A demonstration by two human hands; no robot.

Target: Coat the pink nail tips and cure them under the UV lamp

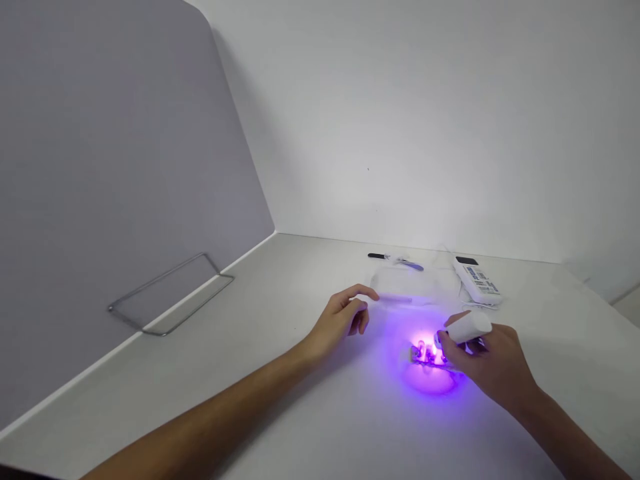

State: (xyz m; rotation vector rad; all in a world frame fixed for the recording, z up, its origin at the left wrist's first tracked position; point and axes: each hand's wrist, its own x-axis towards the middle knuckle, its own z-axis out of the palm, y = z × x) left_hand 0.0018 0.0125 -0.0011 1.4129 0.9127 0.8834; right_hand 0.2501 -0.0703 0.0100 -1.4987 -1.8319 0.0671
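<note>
My right hand [493,363] grips a small white UV lamp [469,327], tilted so its lit end points down and left. Violet light falls on a row of small pieces [429,353] lying on the table; glare hides their exact shape. My left hand [350,310] hovers left of them, holding nothing, index finger stretched out and the other fingers loosely bent. That fingertip is close to the end of a thin pale stick [396,299] on a clear plastic bag or sheet [410,279]; I cannot tell whether they touch.
Behind the bag lies a black-tipped slim tool [377,256] beside a dark, flat file-like piece [413,265]. A white labelled device [477,280] with a cable rests at back right. A metal wire frame [170,293] stands against the grey panel [125,147] on the left.
</note>
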